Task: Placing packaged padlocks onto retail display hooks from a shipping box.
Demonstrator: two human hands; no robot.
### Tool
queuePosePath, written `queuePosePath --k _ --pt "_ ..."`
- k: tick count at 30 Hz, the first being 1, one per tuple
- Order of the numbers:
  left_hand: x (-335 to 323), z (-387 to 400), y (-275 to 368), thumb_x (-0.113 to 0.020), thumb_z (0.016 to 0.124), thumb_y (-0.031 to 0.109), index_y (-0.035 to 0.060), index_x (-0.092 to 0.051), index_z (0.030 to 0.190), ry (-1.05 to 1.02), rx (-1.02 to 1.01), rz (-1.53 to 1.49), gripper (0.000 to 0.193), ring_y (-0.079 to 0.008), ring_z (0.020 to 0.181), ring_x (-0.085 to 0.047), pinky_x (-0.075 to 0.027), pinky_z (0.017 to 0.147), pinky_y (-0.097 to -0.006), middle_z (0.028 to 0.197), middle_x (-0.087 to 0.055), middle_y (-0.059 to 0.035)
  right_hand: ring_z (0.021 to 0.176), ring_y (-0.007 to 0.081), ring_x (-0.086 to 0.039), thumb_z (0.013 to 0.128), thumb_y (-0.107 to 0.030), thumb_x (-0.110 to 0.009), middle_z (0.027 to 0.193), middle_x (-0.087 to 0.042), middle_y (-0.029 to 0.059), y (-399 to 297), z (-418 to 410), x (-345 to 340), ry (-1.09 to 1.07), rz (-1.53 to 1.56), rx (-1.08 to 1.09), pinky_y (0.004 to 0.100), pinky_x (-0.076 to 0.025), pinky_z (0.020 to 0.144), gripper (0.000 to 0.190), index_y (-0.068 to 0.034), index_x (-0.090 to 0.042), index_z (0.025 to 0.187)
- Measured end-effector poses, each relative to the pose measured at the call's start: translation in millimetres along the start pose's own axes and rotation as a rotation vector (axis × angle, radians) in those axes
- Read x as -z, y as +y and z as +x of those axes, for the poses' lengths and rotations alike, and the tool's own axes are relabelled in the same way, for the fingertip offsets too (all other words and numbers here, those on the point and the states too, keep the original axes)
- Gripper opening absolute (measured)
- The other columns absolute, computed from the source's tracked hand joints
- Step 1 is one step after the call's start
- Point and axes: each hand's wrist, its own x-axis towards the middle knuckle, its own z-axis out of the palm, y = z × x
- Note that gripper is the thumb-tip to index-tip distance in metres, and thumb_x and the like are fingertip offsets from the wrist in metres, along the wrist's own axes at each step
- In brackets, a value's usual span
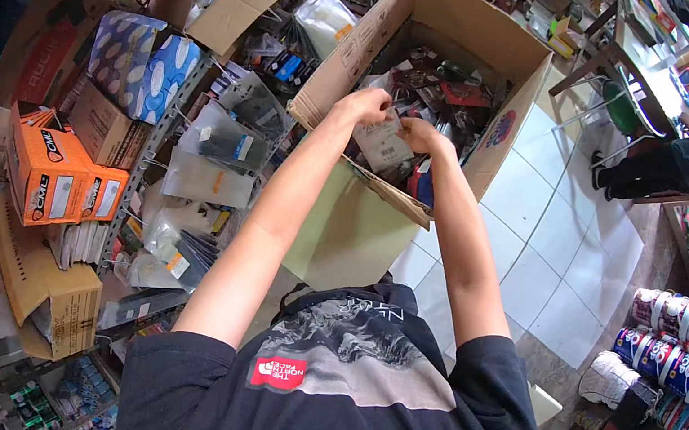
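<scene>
A large open cardboard box [481, 12] stands before me, heaped inside with packaged goods [454, 90] on cards and in clear wrap. Just inside its near edge, a flat packet with a printed, barcoded face [384, 146] is held tilted up between both hands. My left hand [366, 106] pinches its upper left corner with curled fingers. On the packet's upper right side are the fingers of my right hand [422, 136]. Part of the packet's top is hidden behind the hands. The box's near flap [398, 198] hangs bent below the packet.
To the left, a metal shelf rack [145, 161] carries orange boxes [53, 180] and hooks with hanging clear plastic packets [210, 182]. Paint pails [674, 366] are stacked at right. Farther back are a green chair [619, 107], a table [643, 67] and a person in dark clothes [681, 165].
</scene>
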Motion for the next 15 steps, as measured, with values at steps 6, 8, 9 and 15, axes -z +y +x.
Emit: queuePosePath --k 6,8,9,15 --pt "15 -5 1 -0.071 0.077 0.027 0.002 -0.065 0.089 0.586 -0.043 -0.382 0.028 -0.0267 0.078 -0.066 -0.051 0.07 -0.0361 0.083 -0.067 -0.0155 0.103 0.0381 -0.055 0.093 -0.03 -0.045 0.109 -0.058 0.0254 -23 -22 25 0.444 0.211 -0.034 0.0415 -0.043 0.084 0.037 -0.002 -0.049 0.117" --pt "23 -5 5 -0.066 0.083 0.032 0.0008 -0.064 0.084 0.662 -0.114 -0.677 0.031 -0.0182 0.071 -0.066 -0.051 0.063 -0.0307 0.077 -0.068 -0.0102 0.097 0.034 -0.057 0.093 -0.029 -0.045 0.104 -0.06 0.0223 -31 -26 32 0.536 0.335 -0.1 0.0407 -0.044 0.082 0.036 0.001 -0.051 0.111" --pt "27 -6 8 -0.064 0.086 0.033 0.0004 -0.064 0.082 0.629 -0.148 -0.857 0.033 -0.0161 0.069 -0.066 -0.051 0.061 -0.0286 0.074 -0.068 -0.0085 0.091 0.03 -0.058 0.093 -0.028 -0.044 0.098 -0.062 0.0193 -33 -27 36 0.643 0.466 -0.158 0.0399 -0.045 0.081 0.036 0.005 -0.052 0.105" --pt "25 -12 22 -0.055 0.092 0.032 -0.0022 -0.055 0.108 0.587 -0.299 -1.022 0.038 -0.0194 0.083 -0.065 -0.052 0.074 -0.0294 0.097 -0.065 -0.0117 0.059 0.019 -0.058 0.093 -0.035 -0.037 0.071 -0.06 0.0091 -37 -33 54 0.312 1.2 -0.083 0.0314 -0.047 0.052 0.036 -0.01 -0.061 0.087"
